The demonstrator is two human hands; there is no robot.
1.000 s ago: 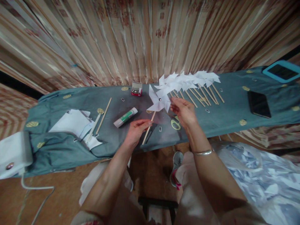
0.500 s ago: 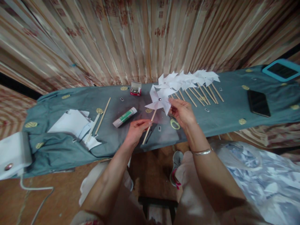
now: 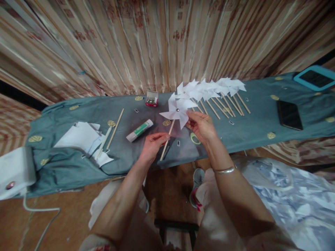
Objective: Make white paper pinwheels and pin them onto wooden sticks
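Observation:
A white paper pinwheel [image 3: 173, 112] on a wooden stick, with a round metal pin at its centre, is held over the middle of the table. My left hand [image 3: 154, 145] pinches the stick partway down between thumb and fingers. At the pinwheel's right side, my right hand [image 3: 202, 124] has its fingers closed on the edge of a paper blade. Yellow-handled scissors [image 3: 195, 138] lie partly hidden beside my right hand. To the left of the pinwheel rests a glue stick [image 3: 139, 130] with a green label. Behind it stands a small open box of metal pins [image 3: 152, 99].
Several pinwheels [image 3: 209, 90] lie overlapping in a row at the back. White paper sheets [image 3: 75, 139] and a loose wooden stick [image 3: 115, 129] are on the left. A phone [image 3: 289, 115] and a blue-framed tablet [image 3: 317, 77] lie right; a white device [image 3: 15, 170] sits far left.
The pinwheel's paper head has turned slightly on its stick, its blades now at a different angle. My right hand has shifted a little left with the blade; the left hand stays on the stick.

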